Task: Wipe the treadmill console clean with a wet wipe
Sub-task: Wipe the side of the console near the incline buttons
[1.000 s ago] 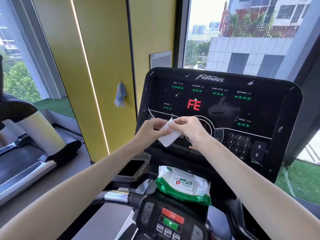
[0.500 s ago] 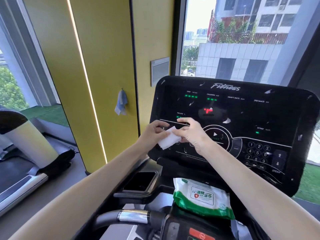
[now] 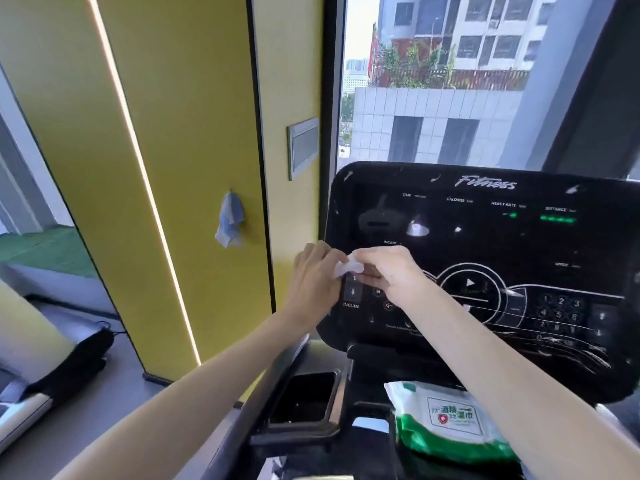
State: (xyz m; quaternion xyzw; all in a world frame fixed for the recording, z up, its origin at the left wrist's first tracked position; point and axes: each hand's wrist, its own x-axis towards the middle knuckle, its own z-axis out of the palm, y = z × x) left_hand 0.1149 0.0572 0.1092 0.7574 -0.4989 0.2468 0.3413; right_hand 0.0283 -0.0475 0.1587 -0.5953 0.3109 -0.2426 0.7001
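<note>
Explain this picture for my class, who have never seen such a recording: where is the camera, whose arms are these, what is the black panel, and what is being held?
The camera sits on a person's head, looking forward and down, so both bare arms are the wearer's own. The left hand and right hand together pinch a small white wet wipe before the lower left of the black treadmill console, which bears white smudges and green lights. Below it lies a green and white pack of wipes, beside a dark holder. A blue cloth hangs on the yellow wall.
</note>
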